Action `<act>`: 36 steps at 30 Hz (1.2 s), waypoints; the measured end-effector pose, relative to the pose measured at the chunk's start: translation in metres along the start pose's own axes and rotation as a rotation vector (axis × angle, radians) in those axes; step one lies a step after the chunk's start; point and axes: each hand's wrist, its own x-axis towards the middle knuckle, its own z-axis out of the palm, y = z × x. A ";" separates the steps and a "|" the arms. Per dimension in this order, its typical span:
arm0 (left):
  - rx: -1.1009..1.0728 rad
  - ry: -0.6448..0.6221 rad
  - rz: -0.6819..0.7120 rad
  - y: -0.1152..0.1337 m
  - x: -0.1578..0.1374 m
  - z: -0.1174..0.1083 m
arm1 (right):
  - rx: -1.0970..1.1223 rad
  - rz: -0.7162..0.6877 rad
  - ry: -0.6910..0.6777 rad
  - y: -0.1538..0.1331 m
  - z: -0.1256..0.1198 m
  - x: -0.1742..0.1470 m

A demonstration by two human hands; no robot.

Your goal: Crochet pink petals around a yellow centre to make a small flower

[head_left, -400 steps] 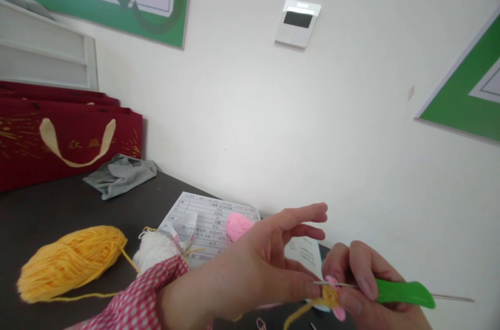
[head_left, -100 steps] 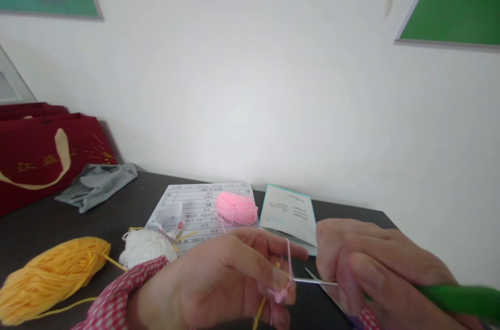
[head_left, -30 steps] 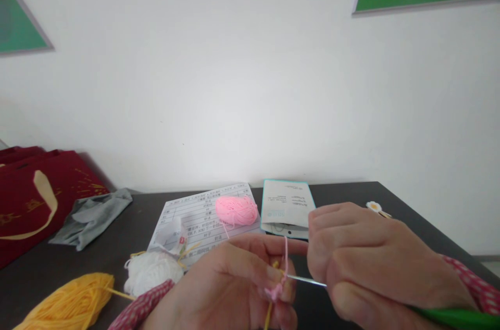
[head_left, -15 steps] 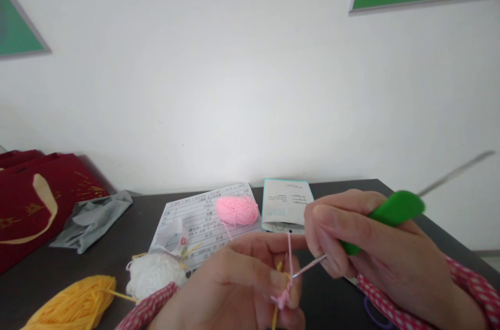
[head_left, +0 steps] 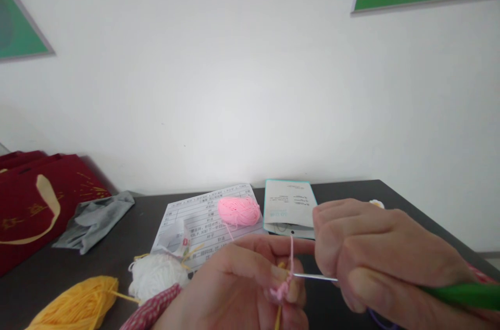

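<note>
My left hand (head_left: 238, 283) pinches a small piece of pink crochet work (head_left: 282, 288) between thumb and fingers. A yellow yarn strand hangs below the piece, and a pink strand runs up over my left index finger. My right hand (head_left: 383, 252) is closed around a crochet hook with a green handle (head_left: 464, 294). The hook's metal shaft (head_left: 315, 277) points left, its tip at the pink stitches. A ball of pink yarn (head_left: 239, 211) lies behind my left hand on a printed sheet (head_left: 183, 215).
White yarn (head_left: 158, 274) and yellow yarn (head_left: 76, 304) lie at the left on the dark table (head_left: 136, 226). Behind them are a grey pouch (head_left: 94, 220) and dark red bags (head_left: 50, 189). A card (head_left: 291, 202) and a small white flower (head_left: 376, 204) are near the wall.
My right hand has rolled over, so its back faces up and the green handle now points low to the right. The hook's tip remains by the stitches; my left hand has barely moved.
</note>
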 end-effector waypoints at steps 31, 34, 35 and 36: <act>0.106 -0.196 0.007 -0.003 0.005 0.005 | 0.745 0.613 0.383 0.012 0.020 0.000; 0.049 -0.189 0.003 -0.003 0.005 0.005 | 0.694 0.569 0.342 0.010 0.019 -0.003; 0.031 -0.181 0.002 -0.003 0.005 0.005 | 0.647 0.531 0.313 0.009 0.018 -0.004; 0.019 -0.172 0.000 -0.003 0.004 0.005 | 0.588 0.482 0.281 0.008 0.016 -0.006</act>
